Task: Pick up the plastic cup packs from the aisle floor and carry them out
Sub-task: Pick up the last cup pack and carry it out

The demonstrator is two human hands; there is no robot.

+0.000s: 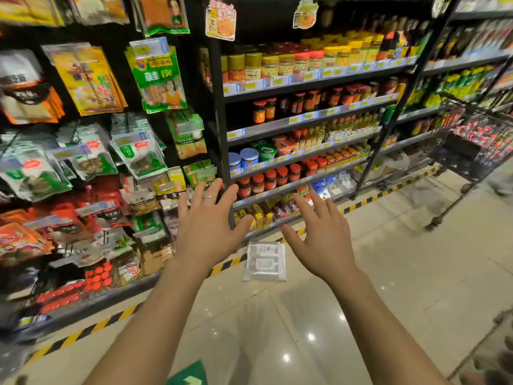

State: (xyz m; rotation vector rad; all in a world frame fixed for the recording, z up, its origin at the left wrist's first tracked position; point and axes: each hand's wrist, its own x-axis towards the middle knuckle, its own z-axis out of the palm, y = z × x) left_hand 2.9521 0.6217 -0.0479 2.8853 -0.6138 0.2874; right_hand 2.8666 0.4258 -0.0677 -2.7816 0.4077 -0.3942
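The left hand [206, 226], with a ring [209, 198] on one finger, and the right hand [322, 237] are both held out ahead, palms down, fingers straight and spread, and neither holds anything. Between and beyond them, the plastic cup packs [265, 262] lie flat on the glossy floor tiles [416, 273], against the yellow-and-black hazard stripe [224, 265] at the foot of the shelving. Neither hand touches them. Judged from this, the task is at its very start: the reach is under way, the pickup is not yet made, and the carrying out is all left to do. The packs are clear wrap with white labels. Two labels suggest more than one pack, but I cannot tell the count or how they are stacked, and the print is too small to read. To the left hang seasoning pouches [88, 79], blurred toward the edge, and ahead stand shelves of sauce jars [305, 87]. A shopping cart [477, 140] at the right is partly cut off. A green floor sticker [188, 375] is cropped at the bottom, and the aisle's exit is not in view.
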